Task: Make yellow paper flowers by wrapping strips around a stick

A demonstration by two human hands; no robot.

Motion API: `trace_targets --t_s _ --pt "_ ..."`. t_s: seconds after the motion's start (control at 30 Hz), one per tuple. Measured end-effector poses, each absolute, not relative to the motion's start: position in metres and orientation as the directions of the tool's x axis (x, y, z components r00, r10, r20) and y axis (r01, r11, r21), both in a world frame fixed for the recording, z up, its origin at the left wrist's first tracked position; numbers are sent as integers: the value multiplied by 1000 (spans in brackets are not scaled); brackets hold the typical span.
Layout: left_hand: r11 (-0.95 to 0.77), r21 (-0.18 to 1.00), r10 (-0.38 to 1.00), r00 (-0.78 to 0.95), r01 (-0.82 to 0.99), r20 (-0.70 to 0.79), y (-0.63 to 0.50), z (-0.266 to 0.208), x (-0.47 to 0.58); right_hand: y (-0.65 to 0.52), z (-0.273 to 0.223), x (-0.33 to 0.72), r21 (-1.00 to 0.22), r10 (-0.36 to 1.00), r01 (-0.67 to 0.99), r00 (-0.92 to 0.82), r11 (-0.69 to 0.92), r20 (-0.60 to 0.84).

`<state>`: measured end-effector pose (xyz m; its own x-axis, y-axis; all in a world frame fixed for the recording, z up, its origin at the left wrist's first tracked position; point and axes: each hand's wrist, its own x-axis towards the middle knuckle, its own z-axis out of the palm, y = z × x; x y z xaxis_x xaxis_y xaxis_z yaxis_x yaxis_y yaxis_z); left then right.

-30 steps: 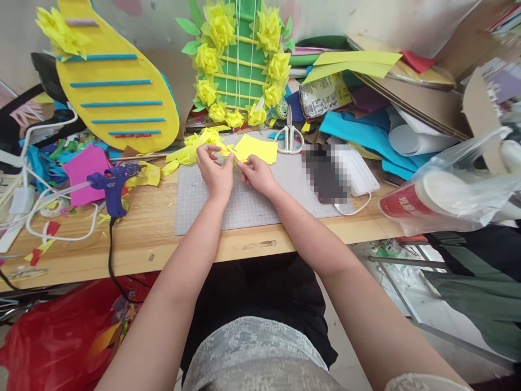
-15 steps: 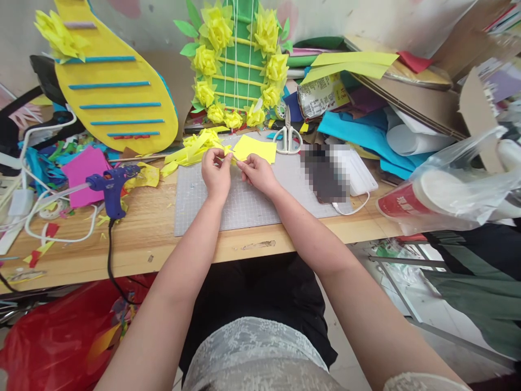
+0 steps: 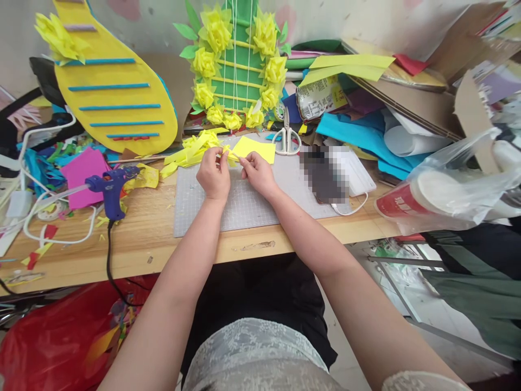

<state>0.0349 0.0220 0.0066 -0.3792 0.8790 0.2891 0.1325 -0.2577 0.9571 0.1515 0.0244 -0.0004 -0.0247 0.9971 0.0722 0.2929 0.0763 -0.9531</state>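
Pinching a small yellow paper piece (image 3: pixel 231 155) over the far part of one grey gridded mat (image 3: pixel 252 203), two bare hands meet at the fingertips. The left hand (image 3: pixel 214 175) has its thumb and forefinger together on the piece's left side; the right hand (image 3: pixel 259 172) is closed on its right end. The piece lies between them, its folds too small to tell.

Counts: one yellow sheet (image 3: pixel 258 149) just beyond the right hand; one loose heap of yellow paper (image 3: pixel 197 144) beyond the left, its pieces too tangled to number; one pair of scissors (image 3: pixel 286 131) with white handles, near the sheet; one blurred dark oblong (image 3: pixel 325 176) touching one white box (image 3: pixel 360 171); one blue glue gun (image 3: pixel 114 190) on the wooden table (image 3: pixel 142 233), left of the mat. Behind stand two decorated boards: a green board (image 3: pixel 240 73) edged by nine visible yellow flowers, and a yellow board (image 3: pixel 122 96) bearing five blue strips and one yellow flower.

Containers: a clear plastic bag (image 3: pixel 474 165) encloses one red cup (image 3: pixel 396 203) with a white lid, tilted at the table's right; the cup's contents are hidden. Below the table at left, a red plastic bag (image 3: pixel 36 347) shows coloured paper scraps (image 3: pixel 118 320) at its right part.
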Motion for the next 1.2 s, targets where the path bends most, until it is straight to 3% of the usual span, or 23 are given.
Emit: trace_targets --t_s 0.37,0.8,1.03,1.2 --pt "-225 951 876 -470 -212 102 23 11 47 19 5 153 -901 984 395 -51 178 172" --pt "-208 953 889 -449 -221 90 26 8 47 20 4 157 -852 979 483 -75 201 188" --pt "-36 891 873 -448 -452 -192 34 12 41 20 4 158 -766 964 588 -106 258 244" --pt "65 857 896 -349 -511 -276 35 14 34 21 3 159 -760 961 590 -137 273 239"
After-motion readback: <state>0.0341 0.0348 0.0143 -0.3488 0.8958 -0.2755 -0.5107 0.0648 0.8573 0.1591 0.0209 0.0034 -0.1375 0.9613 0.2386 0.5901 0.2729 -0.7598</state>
